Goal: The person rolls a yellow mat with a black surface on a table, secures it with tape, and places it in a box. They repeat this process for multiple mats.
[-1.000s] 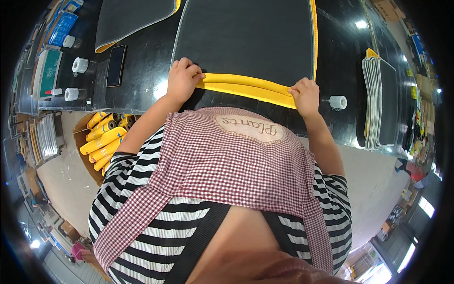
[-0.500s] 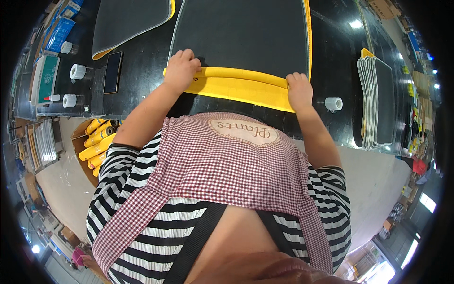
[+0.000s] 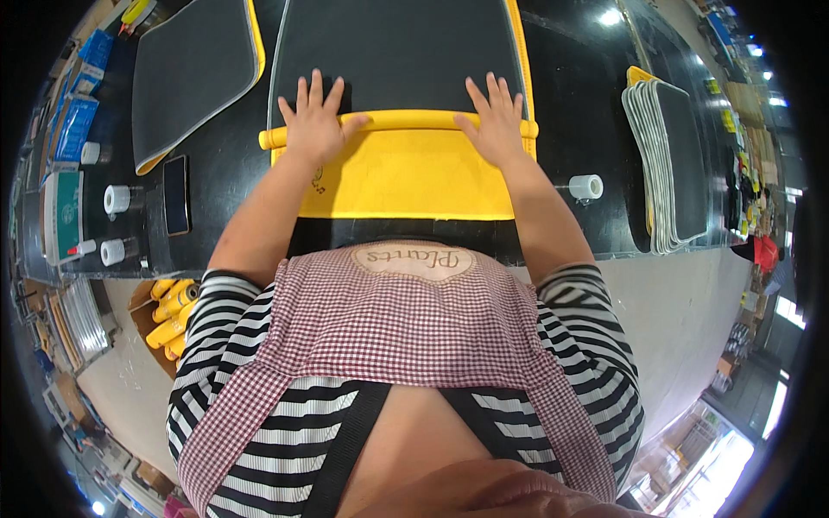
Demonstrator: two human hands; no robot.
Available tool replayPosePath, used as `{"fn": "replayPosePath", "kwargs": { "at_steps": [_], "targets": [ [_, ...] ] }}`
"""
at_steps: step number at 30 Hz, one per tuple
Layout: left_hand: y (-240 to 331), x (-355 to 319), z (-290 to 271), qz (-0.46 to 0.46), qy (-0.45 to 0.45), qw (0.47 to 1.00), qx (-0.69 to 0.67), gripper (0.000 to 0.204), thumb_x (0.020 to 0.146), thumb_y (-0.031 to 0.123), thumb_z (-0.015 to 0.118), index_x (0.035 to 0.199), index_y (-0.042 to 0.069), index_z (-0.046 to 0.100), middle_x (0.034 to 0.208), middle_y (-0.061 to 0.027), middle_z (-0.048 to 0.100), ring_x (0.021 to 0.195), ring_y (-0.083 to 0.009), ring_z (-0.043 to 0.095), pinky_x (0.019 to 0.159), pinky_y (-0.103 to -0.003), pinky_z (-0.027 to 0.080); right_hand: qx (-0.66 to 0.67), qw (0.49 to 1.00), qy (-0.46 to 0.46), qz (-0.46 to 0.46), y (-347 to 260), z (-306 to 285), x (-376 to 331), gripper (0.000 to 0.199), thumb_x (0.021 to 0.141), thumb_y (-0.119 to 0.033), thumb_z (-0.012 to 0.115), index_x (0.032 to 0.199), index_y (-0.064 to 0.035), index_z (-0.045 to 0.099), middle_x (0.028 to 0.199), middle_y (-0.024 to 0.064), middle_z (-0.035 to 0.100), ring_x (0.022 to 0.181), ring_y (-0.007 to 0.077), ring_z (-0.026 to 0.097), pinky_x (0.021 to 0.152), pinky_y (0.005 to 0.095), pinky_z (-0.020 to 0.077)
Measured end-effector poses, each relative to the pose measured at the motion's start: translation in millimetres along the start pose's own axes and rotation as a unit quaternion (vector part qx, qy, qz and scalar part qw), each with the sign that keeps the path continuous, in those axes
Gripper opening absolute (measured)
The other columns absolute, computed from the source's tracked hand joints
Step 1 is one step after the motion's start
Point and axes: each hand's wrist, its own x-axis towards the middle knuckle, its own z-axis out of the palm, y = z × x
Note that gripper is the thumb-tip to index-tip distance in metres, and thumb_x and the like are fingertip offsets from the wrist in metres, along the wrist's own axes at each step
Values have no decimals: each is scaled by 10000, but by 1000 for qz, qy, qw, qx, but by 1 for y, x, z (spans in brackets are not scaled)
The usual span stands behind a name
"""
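A mat (image 3: 397, 52), dark grey on top and yellow underneath, lies on the black table (image 3: 570, 129) in front of me. Its near part is folded over, so the yellow underside (image 3: 401, 181) shows and a rolled yellow edge (image 3: 406, 121) runs across. My left hand (image 3: 313, 125) lies flat with spread fingers on the left end of that roll. My right hand (image 3: 496, 121) lies the same way on the right end. Neither hand grips anything.
A second grey and yellow mat (image 3: 186, 73) lies at the far left. A stack of mats (image 3: 669, 155) sits at the right. A tape roll (image 3: 587, 186), a phone (image 3: 175, 194), more rolls (image 3: 115, 198) and blue packets (image 3: 73, 121) lie on the table. Rolled yellow mats (image 3: 173, 311) fill a box below.
Both hands pushed the mat's near edge away from me, rolling it farther up the mat. The fingers went from pinching the edge to lying flat and spread. More yellow underside shows.
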Motion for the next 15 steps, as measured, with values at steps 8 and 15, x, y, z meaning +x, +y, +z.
{"fn": "replayPosePath", "kwargs": {
  "at_steps": [8, 15],
  "targets": [
    [-22, 81, -10, 92, 41, 992, -72, 541, 961, 529, 672, 1398, 208, 667, 1538, -145, 521, 1470, -341, 433, 1191, -496, 369, 173, 978, 110, -33, 8, 41, 16, 400, 885, -236, 748, 1250, -77, 705, 1198, 153, 711, 1219, 352, 609, 1134, 494, 416],
    [0, 18, -5, 137, 35, 984, -108, 361, 970, 366, 686, 1219, 105, 685, 1251, -122, 626, 1232, -286, 588, 1019, -450, 472, 208, 965, 141, -72, 29, 51, 23, 245, 883, -142, 768, 1117, -85, 725, 1177, 123, 670, 1140, 352, 601, 989, 472, 451]
  ]
}}
